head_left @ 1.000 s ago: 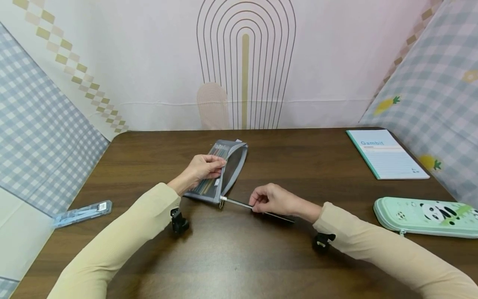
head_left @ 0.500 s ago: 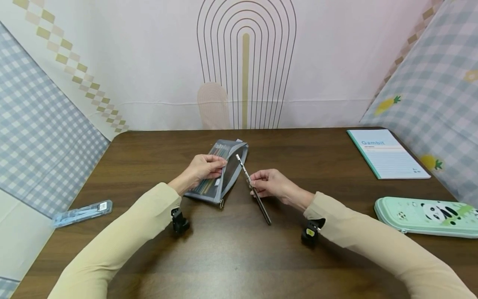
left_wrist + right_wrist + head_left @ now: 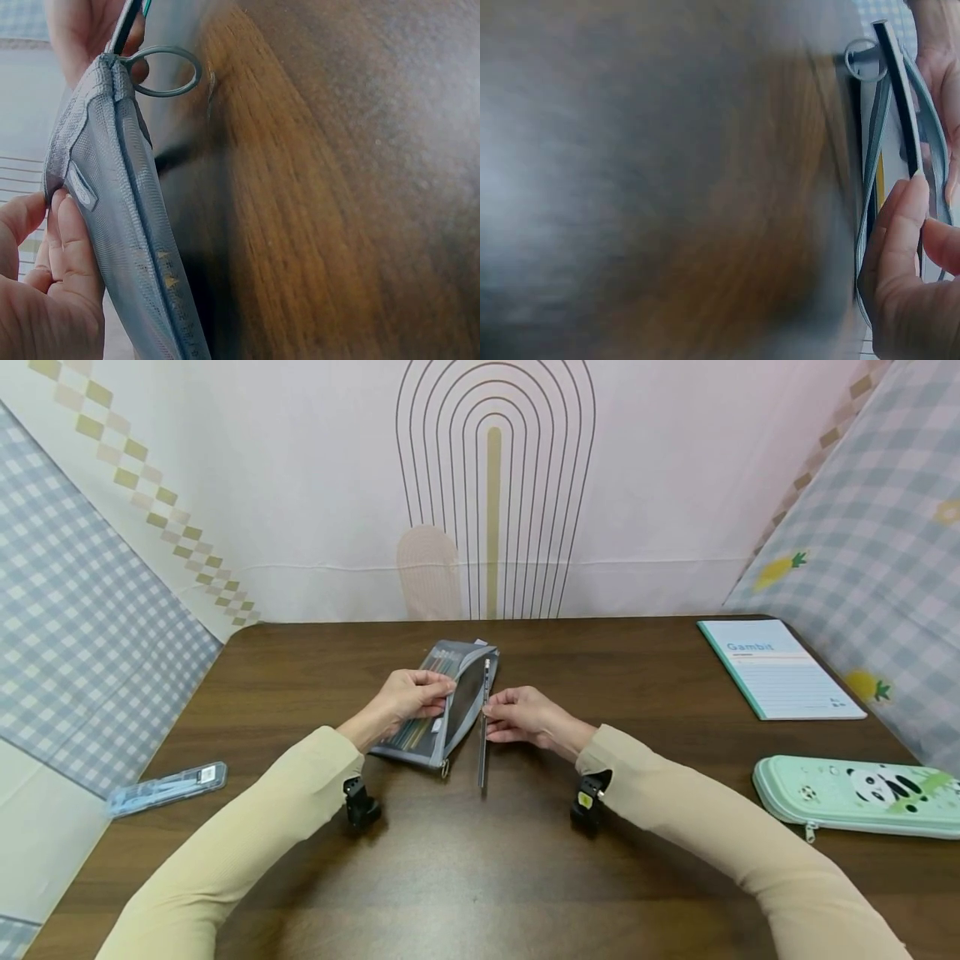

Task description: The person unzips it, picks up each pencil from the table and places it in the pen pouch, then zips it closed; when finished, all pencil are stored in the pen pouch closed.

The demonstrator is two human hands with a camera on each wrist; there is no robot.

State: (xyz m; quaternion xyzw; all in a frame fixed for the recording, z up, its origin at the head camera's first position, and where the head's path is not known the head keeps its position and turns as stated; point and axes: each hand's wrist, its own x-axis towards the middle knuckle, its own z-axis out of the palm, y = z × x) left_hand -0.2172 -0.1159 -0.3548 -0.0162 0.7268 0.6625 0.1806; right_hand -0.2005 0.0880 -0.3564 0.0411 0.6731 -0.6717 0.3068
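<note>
A grey mesh zip pouch [image 3: 427, 739] stands slanted on the table, its mouth spread open toward the right. Several slim coloured sticks show through its mesh side. The left hand [image 3: 405, 700] pinches the upper edge of the mouth between thumb and fingers; in the left wrist view the pouch [image 3: 112, 172] hides part of what lies behind it. Between the right thumb and fingertips is a dark pencil [image 3: 482, 764] with a pale end, lined up along the mouth. The right hand [image 3: 528, 718] is just right of the opening. A round zip pull [image 3: 166, 71] hangs at the pouch's near corner.
A clear blue plastic case [image 3: 168, 787] lies at the table's left edge. At the back right is a notebook [image 3: 780, 672], and in front of it a mint panda pencil case [image 3: 825, 785]. The brown tabletop [image 3: 465, 885] ends at a curtain behind.
The right hand has moved left and away from the person, turning the pencil from pointing sideways to lying along the pouch mouth. The left hand and pouch have stayed put.
</note>
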